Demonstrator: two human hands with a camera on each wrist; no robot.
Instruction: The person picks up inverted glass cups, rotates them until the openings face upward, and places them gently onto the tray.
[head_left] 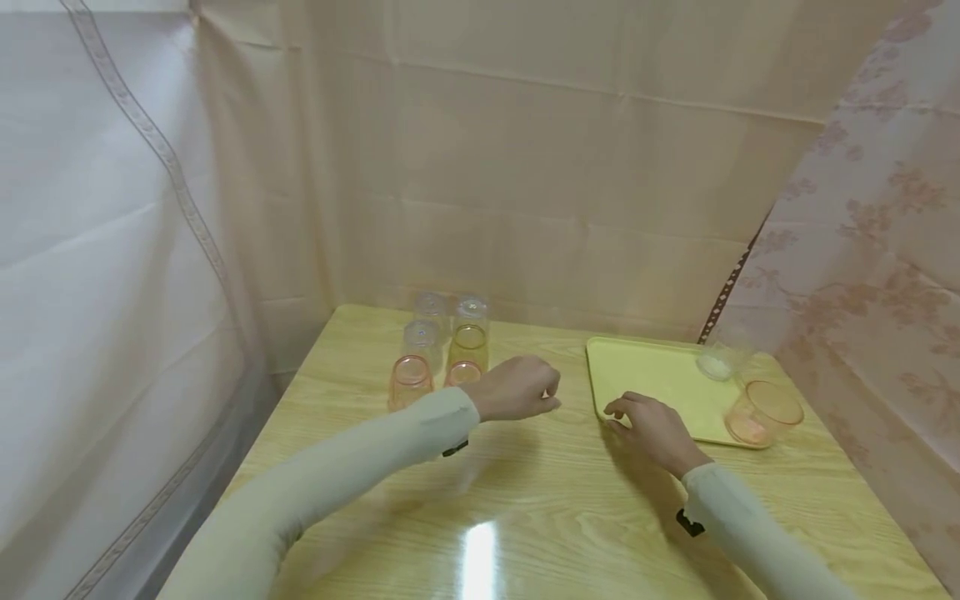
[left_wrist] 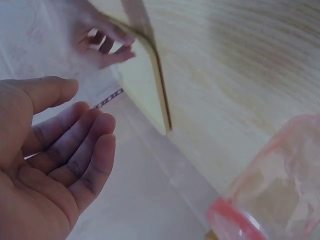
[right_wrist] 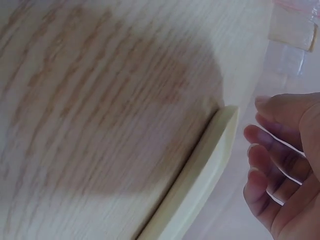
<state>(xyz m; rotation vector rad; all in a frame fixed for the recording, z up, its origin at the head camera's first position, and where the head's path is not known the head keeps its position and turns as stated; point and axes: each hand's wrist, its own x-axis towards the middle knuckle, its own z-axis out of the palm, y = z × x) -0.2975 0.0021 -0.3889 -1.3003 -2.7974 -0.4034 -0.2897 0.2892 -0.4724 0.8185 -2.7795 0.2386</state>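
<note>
Two cups already sit on the yellow tray (head_left: 652, 379) at the right of the wooden surface (head_left: 525, 500): an orange-tinted cup (head_left: 761, 412) at its near right corner and a clear cup (head_left: 718, 360) behind it at the far right edge — both seem to lean or lie on their sides, though the head view is too soft to be sure. Six more cups (head_left: 438, 350) wait in a tight cluster at the back left, apparently upside down and stacked in low pairs: pinkish ones in front, a yellow one and clear ones behind. Judging from this layout, the moving of cups to the tray looks well short of half done, with most of the group untouched. The left hand (head_left: 517, 387) hovers just right of the cluster beside the nearest pink cup (left_wrist: 272, 200); in the left wrist view its fingers lie loosely together, slightly bent, palm bare, holding nothing. The right hand (head_left: 648, 425) rests at the tray's near left corner with its fingertips on or at the rim; the right wrist view shows the fingers (right_wrist: 272, 155) relaxed and a little curled just beside the tray edge (right_wrist: 200, 185) — whether they actually pinch the rim I cannot tell, but nothing is carried in that hand. Pale curtains (head_left: 525, 167) enclose the surface on three sides.
</note>
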